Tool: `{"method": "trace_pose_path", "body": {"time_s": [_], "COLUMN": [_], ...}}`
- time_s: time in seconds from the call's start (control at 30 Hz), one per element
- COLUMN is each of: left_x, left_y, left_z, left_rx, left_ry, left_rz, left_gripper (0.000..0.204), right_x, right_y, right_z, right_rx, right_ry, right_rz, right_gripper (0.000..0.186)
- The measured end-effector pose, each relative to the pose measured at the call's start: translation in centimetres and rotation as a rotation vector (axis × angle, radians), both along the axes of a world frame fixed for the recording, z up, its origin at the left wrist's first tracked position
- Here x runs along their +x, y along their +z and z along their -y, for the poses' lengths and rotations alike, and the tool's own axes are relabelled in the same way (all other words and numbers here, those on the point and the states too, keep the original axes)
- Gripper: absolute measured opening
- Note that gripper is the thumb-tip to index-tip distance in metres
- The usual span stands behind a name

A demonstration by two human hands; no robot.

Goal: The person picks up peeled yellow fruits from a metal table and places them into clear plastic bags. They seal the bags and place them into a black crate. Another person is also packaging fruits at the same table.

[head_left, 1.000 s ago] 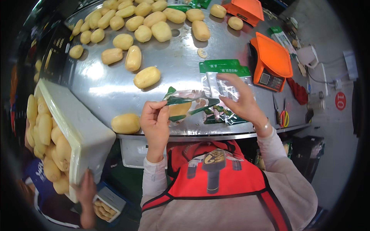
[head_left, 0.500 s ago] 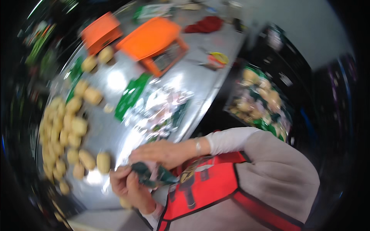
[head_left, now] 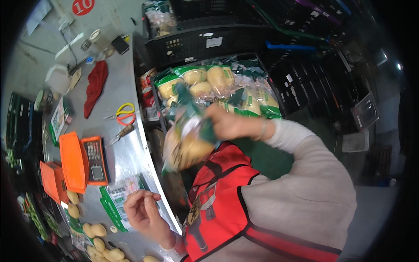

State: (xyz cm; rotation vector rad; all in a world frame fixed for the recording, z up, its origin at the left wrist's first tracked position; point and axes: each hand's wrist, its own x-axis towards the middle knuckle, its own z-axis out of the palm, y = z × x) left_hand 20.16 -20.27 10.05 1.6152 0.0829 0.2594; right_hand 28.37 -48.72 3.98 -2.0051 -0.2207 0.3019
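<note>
My right hand [head_left: 231, 124] grips the gathered top of a clear and green plastic bag of potatoes [head_left: 190, 148], which hangs tilted and blurred between the metal table [head_left: 137, 159] and my red apron. Just past it, a black crate [head_left: 150, 94] holds several similar filled bags [head_left: 220, 78]. My left hand [head_left: 148, 214] hovers over the table's near edge with its fingers curled in and nothing visible in them. Close beside it lies a stack of flat green and clear bags [head_left: 115, 203]. Loose potatoes [head_left: 100, 246] sit at the lower left.
On the table are an orange-cased scale [head_left: 94, 159], orange covers [head_left: 72, 161], scissors [head_left: 124, 113], a knife [head_left: 122, 133] and a red cloth [head_left: 95, 89]. Jars [head_left: 100, 41] stand toward the wall. More black crates [head_left: 305, 87] are at the right.
My view has turned right toward the crate. The bag has left my left hand and moved right and away in my right hand. My left hand has come off it.
</note>
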Motion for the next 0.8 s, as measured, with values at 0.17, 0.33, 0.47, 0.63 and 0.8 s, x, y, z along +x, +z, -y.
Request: {"method": "trace_pose_path", "body": {"time_s": [0.17,0.33,0.47,0.63,0.8], "left_x": [2.4,4.4,5.0,4.5,3.5], "left_y": [-3.6,-5.4,-6.5,-7.9,-10.4], "left_z": [2.6,5.9,7.4,7.8,8.1], "left_rx": [-0.053,-0.048,-0.028,-0.04,-0.046], "left_ry": [-0.161,-0.216,-0.248,-0.245,-0.327], "left_rz": [-0.164,-0.247,-0.274,-0.355,-0.374], "left_gripper": [0.01,0.011,0.01,0.01,0.012], "right_x": [2.9,4.1,2.2,-1.4,-0.8], "right_y": [2.9,-2.3,-11.6,-14.9,-19.2], "right_z": [14.3,23.9,31.4,31.9,32.2], "right_rx": [-0.139,-0.783,-0.993,-1.313,-1.068], "right_ry": [-0.245,-0.136,0.058,0.033,-0.197], "right_rz": [0.208,0.639,0.514,0.234,0.25], "right_gripper": [0.03,0.034,0.055,0.069,0.054]}}
